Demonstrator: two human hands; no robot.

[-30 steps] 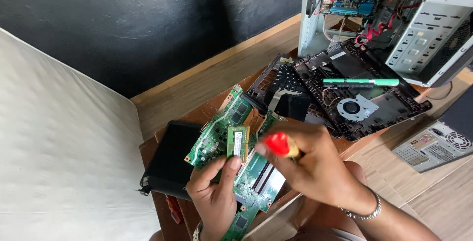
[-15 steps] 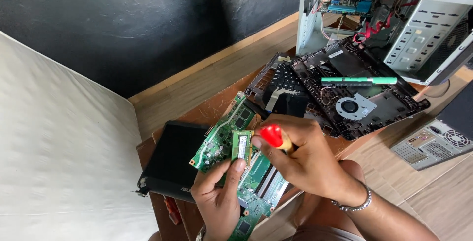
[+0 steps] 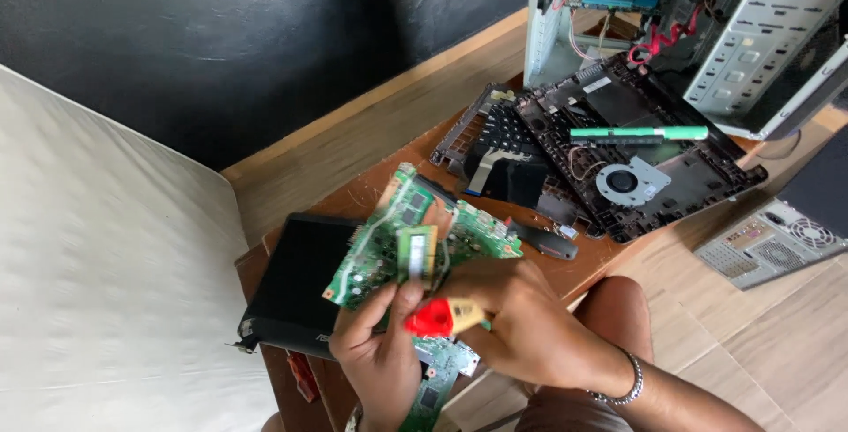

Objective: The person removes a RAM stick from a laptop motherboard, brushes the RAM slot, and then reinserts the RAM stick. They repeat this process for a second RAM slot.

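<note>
My left hand (image 3: 384,357) holds a green laptop circuit board (image 3: 389,242) from below, thumb pressed near a small green memory module (image 3: 418,253) on it. My right hand (image 3: 521,326) is closed around a screwdriver with a red and yellow handle (image 3: 439,317), its tip hidden against the board. Both hands hover above a low brown wooden table (image 3: 371,193).
A black flat laptop part (image 3: 300,277) lies under the board. A dismantled black laptop base with a fan (image 3: 632,180) and a green strip (image 3: 638,133) lies to the right. An open computer tower (image 3: 707,17) stands behind, a grey power supply (image 3: 768,242) on the floor.
Both hands and the board have shifted slightly down and left in view. The red screwdriver handle has dropped lower, below the memory module.
</note>
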